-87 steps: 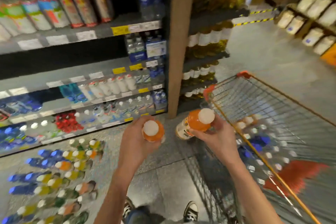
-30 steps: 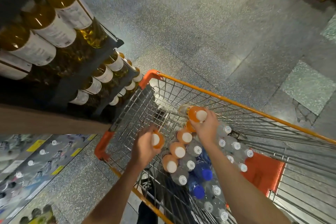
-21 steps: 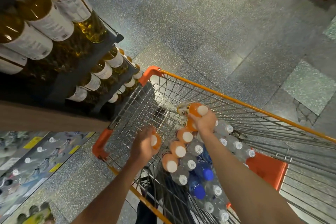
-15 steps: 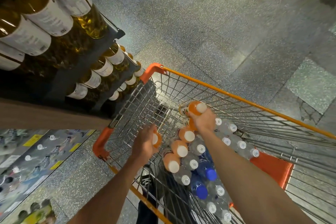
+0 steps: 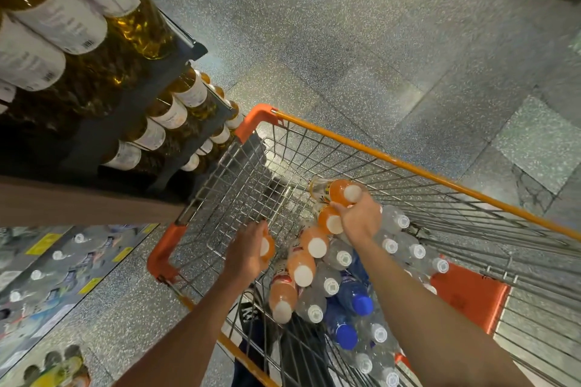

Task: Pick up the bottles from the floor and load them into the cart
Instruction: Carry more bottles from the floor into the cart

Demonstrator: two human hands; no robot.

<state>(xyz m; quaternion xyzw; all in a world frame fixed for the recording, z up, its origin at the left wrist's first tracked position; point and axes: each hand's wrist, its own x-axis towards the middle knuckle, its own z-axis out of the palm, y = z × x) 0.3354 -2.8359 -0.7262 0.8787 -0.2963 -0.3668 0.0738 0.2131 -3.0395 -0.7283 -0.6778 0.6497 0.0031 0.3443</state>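
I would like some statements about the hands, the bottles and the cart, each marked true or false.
1. Each hand holds an orange bottle. True: left hand, right hand.
2. The cart is empty. False: it holds many bottles.
3. The blue-capped bottles lie in the cart. True.
4. The cart rim is green. False: it is orange.
5. The right hand's bottle has a blue cap. False: white.

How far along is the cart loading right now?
Done: the cart already holds a row of orange bottles beside clear and blue-capped ones. In hand: the right hand holds an orange bottle at the far end of that row; the left hand holds another over the basket. Left: set both down; more bottles show at lower left.
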